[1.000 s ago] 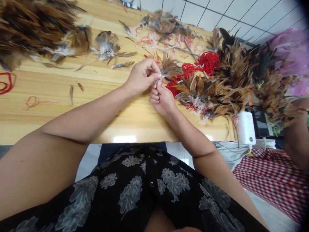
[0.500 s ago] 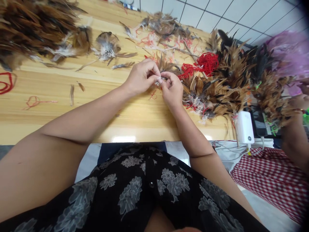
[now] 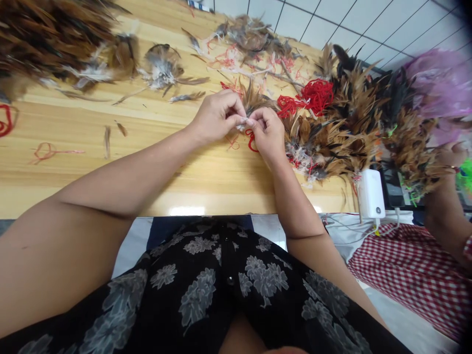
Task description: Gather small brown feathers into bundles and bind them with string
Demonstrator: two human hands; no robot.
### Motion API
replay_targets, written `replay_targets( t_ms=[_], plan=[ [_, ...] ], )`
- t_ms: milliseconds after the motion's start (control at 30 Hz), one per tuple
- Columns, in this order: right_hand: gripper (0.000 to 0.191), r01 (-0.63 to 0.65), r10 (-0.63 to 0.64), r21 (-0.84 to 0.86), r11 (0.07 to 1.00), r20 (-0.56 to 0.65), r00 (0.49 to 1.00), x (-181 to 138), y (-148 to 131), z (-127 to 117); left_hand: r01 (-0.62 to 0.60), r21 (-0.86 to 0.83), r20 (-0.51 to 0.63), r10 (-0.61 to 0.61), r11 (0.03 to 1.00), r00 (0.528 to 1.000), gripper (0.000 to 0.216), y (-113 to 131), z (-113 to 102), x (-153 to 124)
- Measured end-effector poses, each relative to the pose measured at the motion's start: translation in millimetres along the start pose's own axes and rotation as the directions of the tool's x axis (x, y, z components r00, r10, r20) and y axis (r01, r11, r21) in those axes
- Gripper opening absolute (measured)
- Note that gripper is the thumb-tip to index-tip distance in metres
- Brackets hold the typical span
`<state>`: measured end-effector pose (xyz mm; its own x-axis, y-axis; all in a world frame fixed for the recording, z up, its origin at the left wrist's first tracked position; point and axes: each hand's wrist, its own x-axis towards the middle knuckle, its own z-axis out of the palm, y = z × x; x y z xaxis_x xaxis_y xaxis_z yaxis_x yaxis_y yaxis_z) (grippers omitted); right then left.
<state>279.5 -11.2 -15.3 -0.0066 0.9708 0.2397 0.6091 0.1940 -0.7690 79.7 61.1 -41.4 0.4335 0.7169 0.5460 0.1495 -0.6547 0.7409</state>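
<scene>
Over the wooden table, my left hand (image 3: 221,114) pinches the whitish quill end of a small bunch of brown feathers (image 3: 254,96), whose tips point away from me. My right hand (image 3: 270,133) is closed too, its thumb and fingertips meeting my left ones at that base. A loop of red string (image 3: 251,141) hangs beside the right fingers and seems pinched in them; the exact grip is hidden. Just right of my right hand lies a heap of tied feather bunches (image 3: 328,140), with a tangle of red yarn (image 3: 317,97) behind it.
A large feather pile (image 3: 55,44) and a loose feather tuft (image 3: 162,69) lie at left. Feather scraps and red threads (image 3: 236,54) cover the back. A white power bank (image 3: 372,194) with cables sits at the right edge. A co-worker's arm (image 3: 446,196) reaches in at far right.
My right hand has shifted slightly right, and a red string loop now shows beside its fingers. My left hand stays at the feather base. The co-worker's arm has moved a little.
</scene>
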Motion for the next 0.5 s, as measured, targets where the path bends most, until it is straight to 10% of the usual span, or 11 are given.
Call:
replay_targets(
  t_ms=[500],
  plan=[
    [0.017, 0.135, -0.086, -0.304, 0.943, 0.170, 0.982, -5, 3, -5, 0.115, -0.152, 0.044, -0.109, 0.982, 0.993, 0.041, -56, 9, 4]
  ],
)
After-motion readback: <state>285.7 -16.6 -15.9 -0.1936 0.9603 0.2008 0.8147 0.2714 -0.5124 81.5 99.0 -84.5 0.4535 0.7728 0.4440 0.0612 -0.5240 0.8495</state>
